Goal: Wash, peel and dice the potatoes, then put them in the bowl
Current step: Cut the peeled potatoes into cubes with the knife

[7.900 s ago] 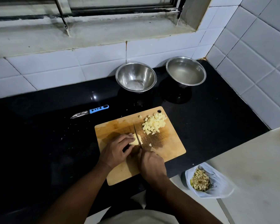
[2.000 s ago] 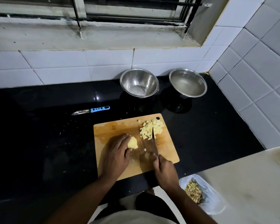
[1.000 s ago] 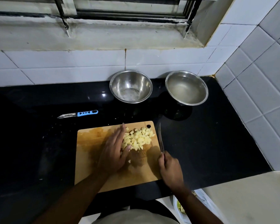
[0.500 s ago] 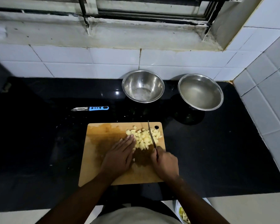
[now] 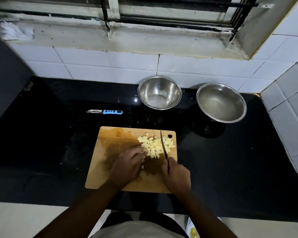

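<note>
No brand, label or legible writing appears on any item.

The diced potato is a loose heap of pale yellow, irregular cubes on the far right quarter of the wooden cutting board, just beside the board's hanging hole. The heap has no clear long axis. The board is rectangular, with its long axis running left to right; its centre is darkened by moisture.

The left hand rests on the board with fingers extended and together, their tips touching the near left edge of the heap. The right hand is clamped around the handle of a kitchen knife. The blade points away from the person, toward the far edge of the board, and lies across the right part of the heap.

Beyond the board, on the black countertop, stand two steel bowls: the left bowl and the right bowl. A blue-handled peeler lies beyond the board's far left corner, well apart from it, with its blade pointing left.
</note>
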Available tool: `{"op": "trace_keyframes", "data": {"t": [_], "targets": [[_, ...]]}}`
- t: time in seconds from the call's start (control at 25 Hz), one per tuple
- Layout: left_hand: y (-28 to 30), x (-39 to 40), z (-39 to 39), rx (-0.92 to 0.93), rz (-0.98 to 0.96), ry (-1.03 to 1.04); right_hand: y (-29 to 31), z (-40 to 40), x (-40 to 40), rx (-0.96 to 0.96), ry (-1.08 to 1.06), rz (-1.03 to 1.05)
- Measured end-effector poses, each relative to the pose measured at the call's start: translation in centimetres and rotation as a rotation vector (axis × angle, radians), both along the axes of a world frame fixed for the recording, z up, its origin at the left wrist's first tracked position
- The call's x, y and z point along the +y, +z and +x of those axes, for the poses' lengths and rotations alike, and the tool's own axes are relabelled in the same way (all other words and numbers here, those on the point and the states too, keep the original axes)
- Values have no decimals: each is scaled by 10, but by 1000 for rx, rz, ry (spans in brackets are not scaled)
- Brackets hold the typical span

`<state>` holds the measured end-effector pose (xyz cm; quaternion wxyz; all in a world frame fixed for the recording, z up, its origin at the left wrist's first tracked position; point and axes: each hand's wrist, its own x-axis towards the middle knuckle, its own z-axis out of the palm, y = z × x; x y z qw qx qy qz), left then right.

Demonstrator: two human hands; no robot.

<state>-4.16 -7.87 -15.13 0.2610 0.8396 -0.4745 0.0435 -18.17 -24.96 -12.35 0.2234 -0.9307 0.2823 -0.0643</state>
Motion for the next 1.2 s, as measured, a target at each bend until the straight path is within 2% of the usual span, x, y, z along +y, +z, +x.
{"op": "trace_keyframes", "data": {"t": [0.08,0.2,0.36,0.48,0.6,0.76,0.88,1.08,1.2], "targets": [[3,-1,-1,62,-95,115,0,0,-1,-22,6,-15],[5,-5,4,64,-69,93,-1,0,-2,-18,54,-32],[8,-2,0,207,-68,157,0,-2,-4,-16,97,2],[21,5,-5,325,-198,356,-2,-3,-11,-70,95,50],[38,22,6,320,-301,529,-3,-7,-22,-111,78,191],[47,47,40,242,-144,588,4,-12,-28,-188,147,175],[45,57,75,263,-136,663,16,6,-25,-164,197,60],[23,81,130,120,76,524,42,53,-3,-70,356,45],[6,108,153,86,190,535,50,87,13,-38,398,80]]}}
